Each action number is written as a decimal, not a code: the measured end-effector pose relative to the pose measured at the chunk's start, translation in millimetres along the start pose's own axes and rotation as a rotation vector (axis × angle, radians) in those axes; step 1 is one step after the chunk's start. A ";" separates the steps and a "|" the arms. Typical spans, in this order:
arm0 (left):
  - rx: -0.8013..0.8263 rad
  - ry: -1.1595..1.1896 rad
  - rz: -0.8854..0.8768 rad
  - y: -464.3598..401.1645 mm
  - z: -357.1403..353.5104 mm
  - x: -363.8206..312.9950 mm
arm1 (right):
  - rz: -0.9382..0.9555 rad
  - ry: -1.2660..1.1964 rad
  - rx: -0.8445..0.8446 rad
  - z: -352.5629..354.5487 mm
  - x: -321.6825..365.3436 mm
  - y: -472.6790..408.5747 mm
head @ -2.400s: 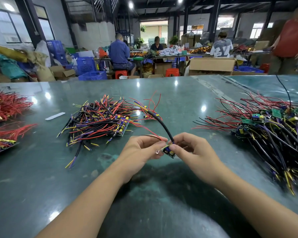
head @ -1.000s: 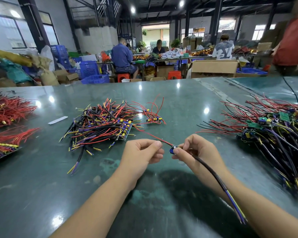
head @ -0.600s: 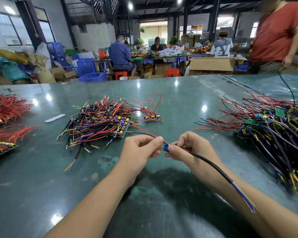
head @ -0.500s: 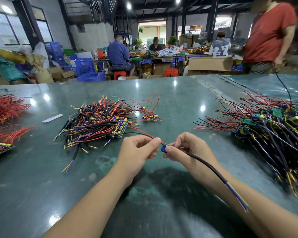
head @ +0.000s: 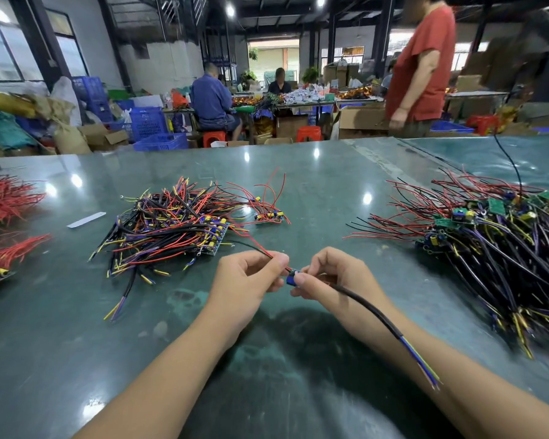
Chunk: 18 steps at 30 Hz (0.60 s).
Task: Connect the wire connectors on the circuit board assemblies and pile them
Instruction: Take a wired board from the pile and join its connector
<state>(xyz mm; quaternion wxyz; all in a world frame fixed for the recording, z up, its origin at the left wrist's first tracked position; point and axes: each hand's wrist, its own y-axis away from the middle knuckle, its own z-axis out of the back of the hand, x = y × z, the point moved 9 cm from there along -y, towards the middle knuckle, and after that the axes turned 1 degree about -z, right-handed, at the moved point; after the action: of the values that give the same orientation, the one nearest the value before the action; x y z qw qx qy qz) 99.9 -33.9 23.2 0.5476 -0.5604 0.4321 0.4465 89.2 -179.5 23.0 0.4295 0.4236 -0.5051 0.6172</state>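
1. The small blue circuit board assembly (head: 291,277) is held in the air just above the dark green glossy tabletop (head: 298,185), between the two hands and near the table's front middle.
2. The right hand (head: 333,277) pinches the board with curled fingertips; a black sheathed cable (head: 368,308) trails from it over the right wrist and ends in loose purple, yellow and blue cores.
3. The left hand (head: 248,280) has its fingers curled, thumb and forefinger pinching a thin red wire (head: 260,248) right beside the board. Whether the wire's end is already seated I cannot tell; the joint is too small.
4. Judged step: mating the connector on this one assembly. The next move likely calls for a short, straight push of the two hands together, then laying the piece on the centre pile of finished wired boards (head: 178,229).
5. Counts: one assembly in hand; one centre pile; one separate small board with red leads (head: 268,215) just right of it; one larger heap of black-cabled green boards (head: 501,245) at the right; two bundles of red wires (head: 7,198) at the left edge; one white strip (head: 86,219). Individual boards in the piles cannot be counted.
6. Beyond the table, at least two seated workers and one standing person in a red shirt (head: 422,58).
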 end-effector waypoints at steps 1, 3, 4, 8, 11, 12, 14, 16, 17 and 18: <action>-0.015 -0.011 -0.018 -0.7 2.1 -1.8 | 0.004 0.020 -0.001 0.2 -0.3 -0.3; -0.006 -0.042 -0.029 -0.6 1.4 -1.9 | 0.020 0.061 -0.040 5.8 -0.5 -1.0; 0.011 -0.056 -0.023 0.0 -1.0 -0.5 | 0.030 0.078 -0.067 9.5 -0.2 -1.3; 0.082 -0.097 -0.005 2.7 -10.6 3.9 | 0.049 0.132 -0.144 18.5 -0.6 -2.4; 0.098 -0.097 -0.011 3.2 -11.1 1.6 | 0.039 0.122 -0.146 18.3 -1.7 -2.6; 0.094 -0.085 0.002 2.8 -9.6 1.8 | 0.041 0.111 -0.130 17.2 -0.8 -2.4; 0.100 -0.051 0.065 2.8 -8.8 5.3 | 0.050 0.064 -0.074 11.9 2.5 -1.6; 0.170 -0.012 0.129 6.5 -15.2 8.9 | 0.070 0.018 -0.010 4.2 5.5 0.2; 0.216 -0.008 0.137 8.4 -19.8 9.0 | 0.080 0.018 0.011 0.9 6.9 0.7; 0.249 -0.013 0.133 9.7 -23.5 8.0 | 0.087 0.034 0.024 -1.0 7.5 1.1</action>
<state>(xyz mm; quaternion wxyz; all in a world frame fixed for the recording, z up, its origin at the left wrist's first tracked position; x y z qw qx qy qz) 92.8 -57.6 13.3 0.5850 -0.4552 0.5167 0.4284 86.0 -177.9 29.7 0.4056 0.3960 -0.5081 0.6484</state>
